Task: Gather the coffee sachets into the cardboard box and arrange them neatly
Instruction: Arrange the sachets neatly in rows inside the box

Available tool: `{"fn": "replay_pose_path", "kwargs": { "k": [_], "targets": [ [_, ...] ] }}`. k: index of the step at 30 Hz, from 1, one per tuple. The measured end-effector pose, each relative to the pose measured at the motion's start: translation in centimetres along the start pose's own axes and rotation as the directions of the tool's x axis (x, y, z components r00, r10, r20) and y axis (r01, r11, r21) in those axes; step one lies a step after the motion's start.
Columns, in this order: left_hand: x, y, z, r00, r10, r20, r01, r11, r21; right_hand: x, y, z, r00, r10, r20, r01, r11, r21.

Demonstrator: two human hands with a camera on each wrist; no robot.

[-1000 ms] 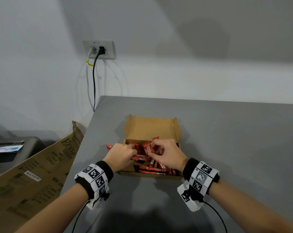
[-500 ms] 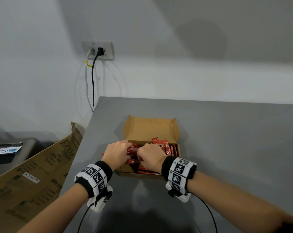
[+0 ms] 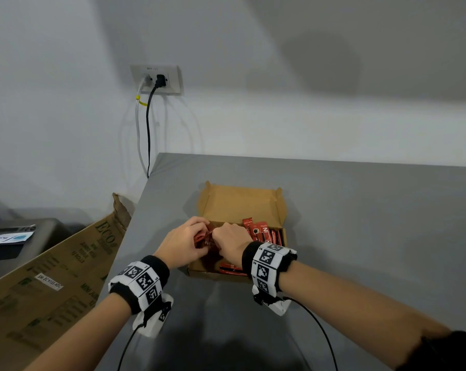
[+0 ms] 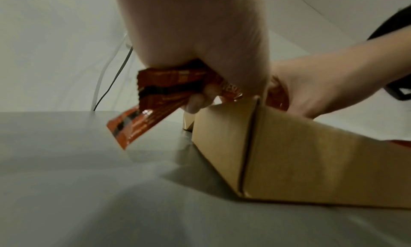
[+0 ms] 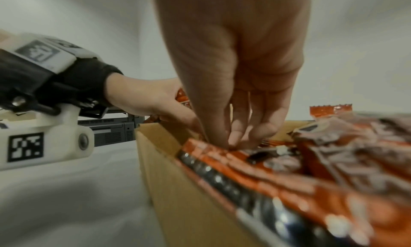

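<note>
An open cardboard box (image 3: pixel 239 207) sits on the grey table (image 3: pixel 360 236), near its left edge. Several red coffee sachets (image 3: pixel 262 232) stand along the box's right side, and more lie across its floor (image 5: pixel 289 180). My left hand (image 3: pixel 185 242) hovers over the box's left wall and grips a bundle of sachets (image 4: pixel 164 85) that fans out past the wall (image 4: pixel 289 163). Right beside it, my right hand (image 3: pixel 230 241) reaches down into the box. Its fingertips (image 5: pixel 231 140) are bunched together and pinch the sachets at the left side. What lies under both hands is hidden.
A large printed brown carton (image 3: pixel 52 277) leans against the table's left edge. A wall socket (image 3: pixel 156 79) with two cables is behind the table's far left corner. A dark device (image 3: pixel 12 236) sits at the far left. Bare table surface lies right of the box.
My right hand crossed from the box's right side to the left and now meets my left hand. That uncovered the sachets standing at the right. My left hand kept its bundle and moved slightly toward the box.
</note>
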State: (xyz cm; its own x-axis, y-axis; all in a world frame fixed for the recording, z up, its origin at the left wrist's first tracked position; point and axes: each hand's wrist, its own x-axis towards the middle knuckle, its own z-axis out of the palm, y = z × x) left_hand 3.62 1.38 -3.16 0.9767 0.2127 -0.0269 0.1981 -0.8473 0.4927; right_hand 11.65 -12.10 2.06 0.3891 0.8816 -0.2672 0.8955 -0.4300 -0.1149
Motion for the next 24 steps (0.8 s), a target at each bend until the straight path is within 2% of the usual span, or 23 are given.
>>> {"fn": "replay_pose_path", "kwargs": {
  "k": [2,8,14,24],
  "targets": [
    [0.1,-0.1,-0.1,0.999,0.007,0.04,-0.007,1.0,0.015,0.0,0.2,0.1,1.0,0.018,-0.026,-0.018,1.0,0.009],
    [0.3,0.7,0.2,0.999,-0.037,0.005,0.036,0.991,0.127,-0.2,0.8,0.6,0.998,0.06,-0.028,-0.055,0.986,0.16],
    [0.2,1.2,0.7,0.995,-0.095,-0.039,0.1,0.981,0.163,-0.6,1.2,0.9,0.998,0.068,-0.017,-0.067,0.997,0.04],
    [0.0,1.6,0.8,0.994,-0.096,-0.046,0.103,0.977,0.188,-0.3,1.4,1.3,0.999,0.043,-0.02,-0.043,0.999,0.002]
  ]
}}
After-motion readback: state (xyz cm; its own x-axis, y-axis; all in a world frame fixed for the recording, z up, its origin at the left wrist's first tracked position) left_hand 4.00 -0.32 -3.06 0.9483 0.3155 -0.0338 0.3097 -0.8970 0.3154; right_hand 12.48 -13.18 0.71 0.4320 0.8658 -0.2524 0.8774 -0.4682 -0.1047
